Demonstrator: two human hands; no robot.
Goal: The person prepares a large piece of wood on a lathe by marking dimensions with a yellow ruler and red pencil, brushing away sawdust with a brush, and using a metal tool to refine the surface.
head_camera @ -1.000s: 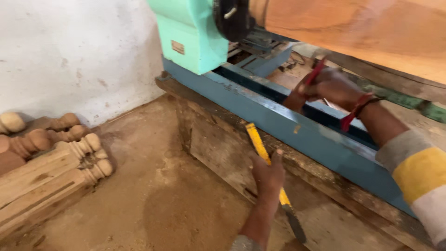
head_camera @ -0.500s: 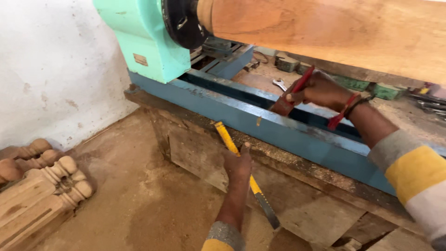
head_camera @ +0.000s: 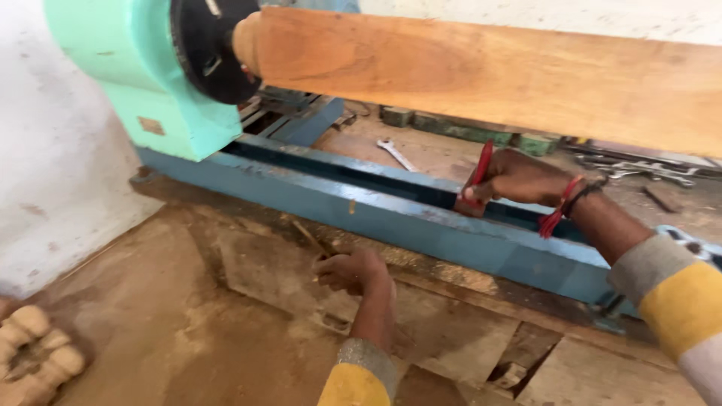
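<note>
Two hands at a wood lathe, seen from above. The left hand (head_camera: pixel 352 271) lies low on the dusty floor boards (head_camera: pixel 278 278) in front of the blue lathe bed (head_camera: pixel 391 214), its fingers curled closed around what appears to be the slim handle of a tool (head_camera: pixel 310 237), of which only a short dark end shows beyond the knuckles. The right hand (head_camera: pixel 515 179) rests on the bed rail, clenched about a red-handled tool (head_camera: pixel 481 167) that stands nearly upright. A long wooden blank (head_camera: pixel 481 75) is already mounted, one end seated against the black faceplate (head_camera: pixel 204 49) of the green headstock (head_camera: pixel 128 83); its surface looks flat-sided and uncut, so shaping appears yet to begin. A wrench (head_camera: pixel 396 154) lies beyond the bed, and turned spindles (head_camera: pixel 34 349) lie at lower left.

Compared with half a second earlier, the yellow handle that showed plainly under the left hand is now almost wholly covered by that hand, which has closed up into a fist. The right hand keeps its grip at the same rail, and the view has drawn nearer to the headstock.
</note>
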